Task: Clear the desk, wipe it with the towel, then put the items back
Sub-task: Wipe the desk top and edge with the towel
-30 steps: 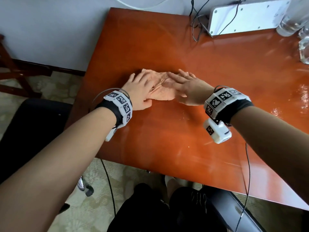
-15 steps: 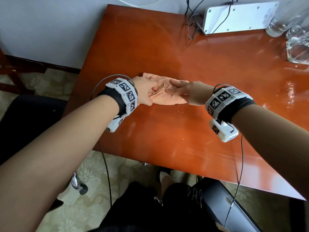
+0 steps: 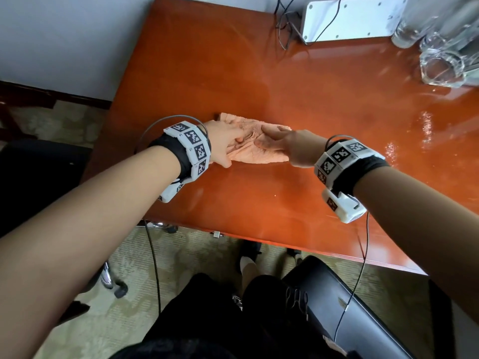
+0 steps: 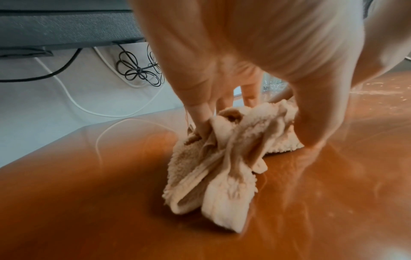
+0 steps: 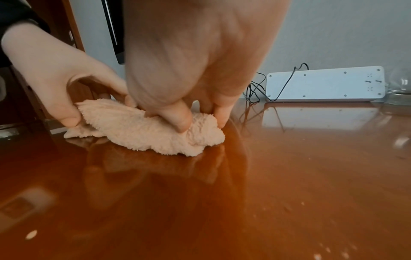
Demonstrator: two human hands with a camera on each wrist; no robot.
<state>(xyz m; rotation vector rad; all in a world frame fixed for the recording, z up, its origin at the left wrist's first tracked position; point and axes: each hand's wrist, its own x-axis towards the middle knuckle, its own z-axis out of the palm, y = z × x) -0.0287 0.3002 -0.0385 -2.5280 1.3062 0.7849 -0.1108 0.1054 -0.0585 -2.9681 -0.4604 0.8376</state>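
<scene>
A peach towel (image 3: 259, 152) lies bunched on the glossy orange-brown desk (image 3: 259, 203), left of centre. My left hand (image 3: 228, 143) holds its left end. In the left wrist view the left hand (image 4: 258, 134) digs its fingers into the folds of the towel (image 4: 222, 167), with the thumb down at the near side. My right hand (image 3: 293, 146) holds the right end. In the right wrist view the right hand (image 5: 201, 123) has its thumb sunk into the towel (image 5: 144, 130) and its fingers curled over the far edge. The left hand (image 5: 66, 84) pinches the other end.
A white power strip (image 3: 350, 19) with tangled black cables (image 3: 285, 29) stands at the desk's back edge. Clear glasses (image 3: 440, 63) cluster at the back right. Wet glints show on the desk at the right. A black chair (image 3: 350, 307) is below the front edge.
Both hands lay flat and spread on the towel before. Their fingers have since drawn in and the towel has bunched narrower, sliding slightly toward me.
</scene>
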